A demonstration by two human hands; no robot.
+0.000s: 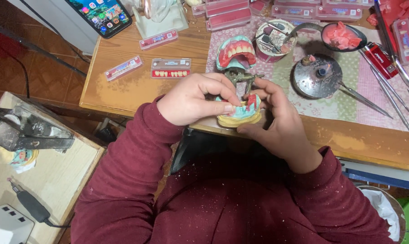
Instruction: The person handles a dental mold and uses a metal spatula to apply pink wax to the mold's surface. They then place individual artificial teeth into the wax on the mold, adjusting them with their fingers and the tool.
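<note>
Your two hands meet at the near edge of the wooden table [123, 90], both on one dental model [240, 115], a yellowish plaster base with teal and pink-red wax on top; it sits at the table's edge just in front of your chest. Your left hand [193, 100] is curled over the model's left side, thumb and fingertips pinched down on the wax rim; your right hand [276, 119] cups the model from the right and underneath, fingers bent round it, thumb against the base. What, if anything, is nipped between the left fingertips is too small to tell.

Just behind the model stands one hinged metal articulator [240, 77], carrying a second cast [236, 53] with one arch of pale teeth set in red wax. To its left lie three flat cards of artificial teeth: one clear-fronted card [170, 68] nearest, one pink strip [124, 68] further left, one pink strip [159, 39] behind. On the patterned cloth [344, 101] to the right you have one round metal burner [316, 76], one ladle of pink wax [342, 36], one pot of instruments [272, 40], one red lighter [380, 58]; one phone [102, 16] lies at the far left corner.
</note>
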